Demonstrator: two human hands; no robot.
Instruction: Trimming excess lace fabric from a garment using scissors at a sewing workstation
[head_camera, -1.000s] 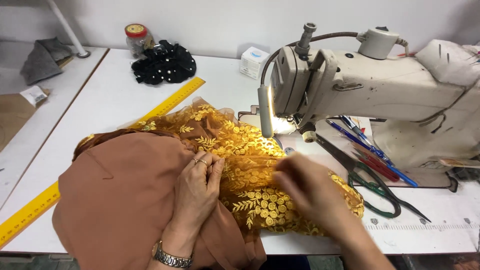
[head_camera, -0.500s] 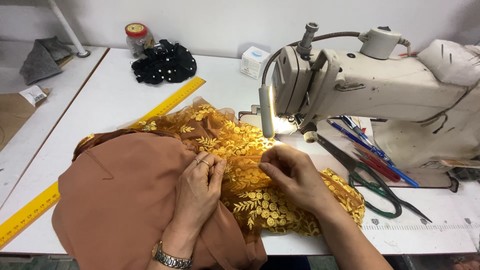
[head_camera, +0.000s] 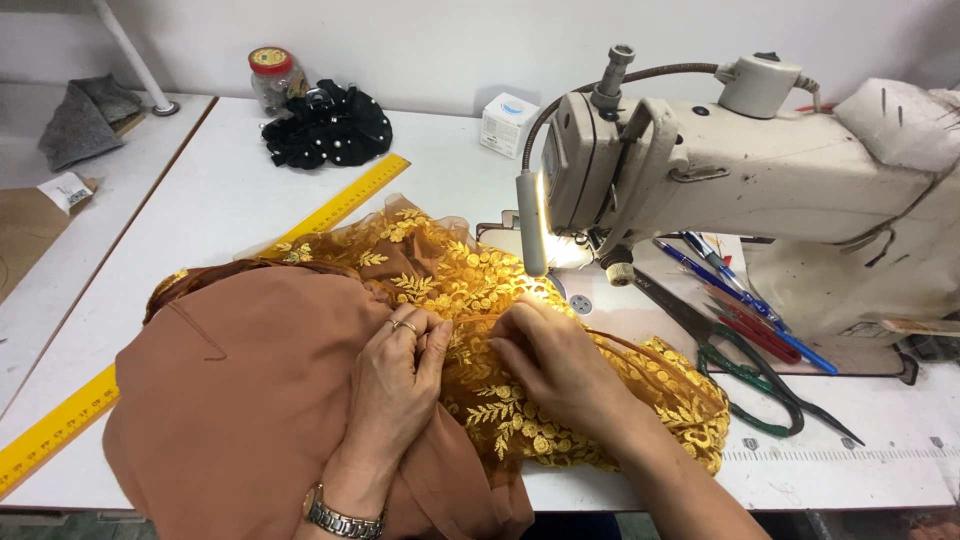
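Head view: your left hand (head_camera: 395, 375) and right hand (head_camera: 550, 360) pinch the gold embroidered lace (head_camera: 470, 290), aligning its edge; next, feed it under the sewing machine (head_camera: 700, 170).

**Lace and brown fabric on sewing table**

Gold embroidered lace (head_camera: 480, 290): sheer orange-gold mesh with yellow leaf and flower motifs, bunched and rumpled, spread from table centre toward the front edge at right. Far edge lies just beside the machine's needle area, lit by its lamp. Brown fabric (head_camera: 240, 400): plain, matte, smooth, heaped left of the lace and overlapping it, draping over the table's front edge.
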